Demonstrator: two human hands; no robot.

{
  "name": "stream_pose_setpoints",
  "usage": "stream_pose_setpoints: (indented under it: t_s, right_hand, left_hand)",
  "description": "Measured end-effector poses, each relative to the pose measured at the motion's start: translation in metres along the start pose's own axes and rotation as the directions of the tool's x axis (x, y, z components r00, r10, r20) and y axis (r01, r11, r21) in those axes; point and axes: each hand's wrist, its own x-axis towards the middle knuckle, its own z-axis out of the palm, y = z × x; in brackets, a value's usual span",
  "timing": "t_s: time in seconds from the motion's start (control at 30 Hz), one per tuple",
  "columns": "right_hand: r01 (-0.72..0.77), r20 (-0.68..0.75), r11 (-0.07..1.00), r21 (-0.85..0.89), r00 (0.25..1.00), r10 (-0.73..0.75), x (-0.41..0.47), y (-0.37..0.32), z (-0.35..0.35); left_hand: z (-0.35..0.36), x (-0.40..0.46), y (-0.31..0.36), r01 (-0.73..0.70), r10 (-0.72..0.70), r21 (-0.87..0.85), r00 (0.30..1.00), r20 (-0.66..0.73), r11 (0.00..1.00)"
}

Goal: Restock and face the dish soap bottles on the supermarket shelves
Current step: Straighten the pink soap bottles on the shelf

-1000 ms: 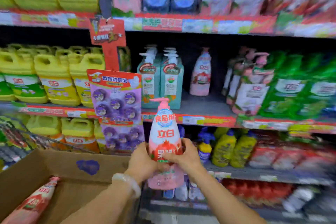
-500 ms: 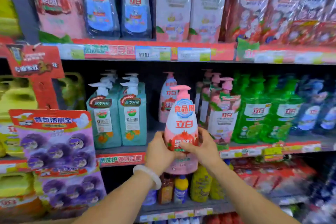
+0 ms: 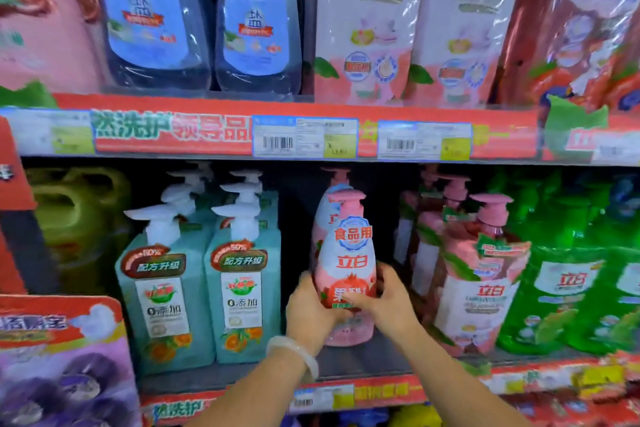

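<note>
Both my hands, left (image 3: 308, 314) and right (image 3: 388, 305), grip pink pump-top plastic soap bottle (image 3: 349, 263), now lifted from carton height into shelf (image 3: 363, 362) gap; matching bottle (image 3: 329, 204) directly behind grip. Setting down, facing next.

Pink bottle (image 3: 346, 267) is showing smooth plastic. Above it, refill pouches (image 3: 367, 21) are gleaming in glossy film; shelf strip (image 3: 214, 130) is appearing printed, smooth.

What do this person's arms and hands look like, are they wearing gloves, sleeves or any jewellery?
Both forearms are bare, with no sleeves showing in the picture. The left hand and the right hand are ungloved. On the left wrist sits a smooth, pale whitish bangle, rounded and slightly translucent. I see no rings or watch, though the picture is somewhat soft.
</note>
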Motion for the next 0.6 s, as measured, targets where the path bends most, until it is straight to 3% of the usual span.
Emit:
stream_pose_setpoints:
  t_s: [0.17,0.6]
  right_hand:
    - [0.035,-0.011,0.998,-0.059,0.999,-0.036,0.019,0.006,0.001]
    - [-0.035,0.014,0.981,-0.192,0.999,0.038,0.023,-0.001,0.004]
  left_hand:
    - [0.006,0.019,-0.003,-0.012,0.011,0.009,1.000,0.022,1.000]
    - [0.015,0.025,-0.002,0.025,-0.027,0.058,0.999,0.037,0.998]
